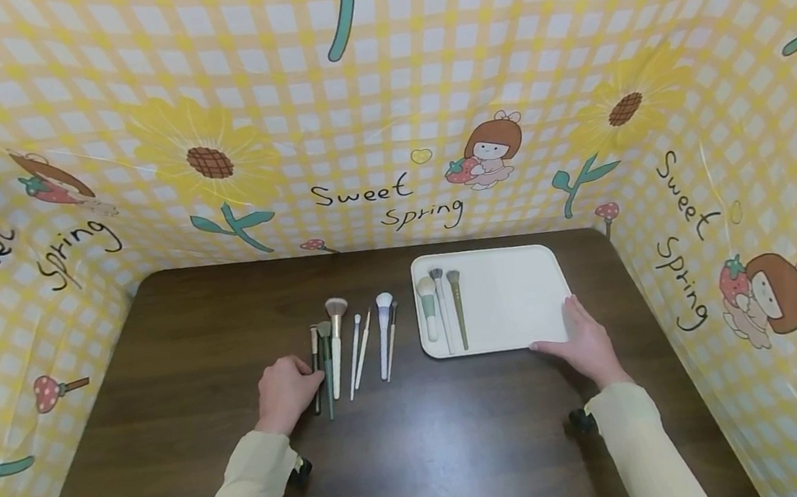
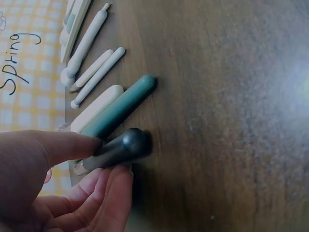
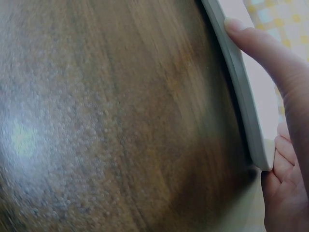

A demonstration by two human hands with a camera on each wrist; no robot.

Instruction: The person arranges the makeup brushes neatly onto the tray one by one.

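Observation:
My left hand [image 1: 288, 393] pinches the dark handle of a makeup brush [image 2: 131, 144] between thumb and fingers, at the left end of a row of brushes. Right beside it lies a green-handled brush [image 2: 126, 102], then a cream-handled brush with a wide head [image 1: 337, 347]. My right hand [image 1: 588, 345] holds the near right corner of a white tray [image 1: 512, 297], thumb on the front rim and fingers along the right side. In the tray's left part lie a short green brush [image 1: 429, 311], a white-handled brush [image 1: 445, 313] and an olive brush [image 1: 459, 311].
Two thin brushes [image 1: 363, 348], a white brush with a fluffy head [image 1: 385, 333] and a slim one beside it [image 1: 393, 342] lie between the left hand and the tray. A brown wooden table [image 1: 425, 461] bears everything. Checked yellow cloth [image 1: 353, 121] walls in its back and sides.

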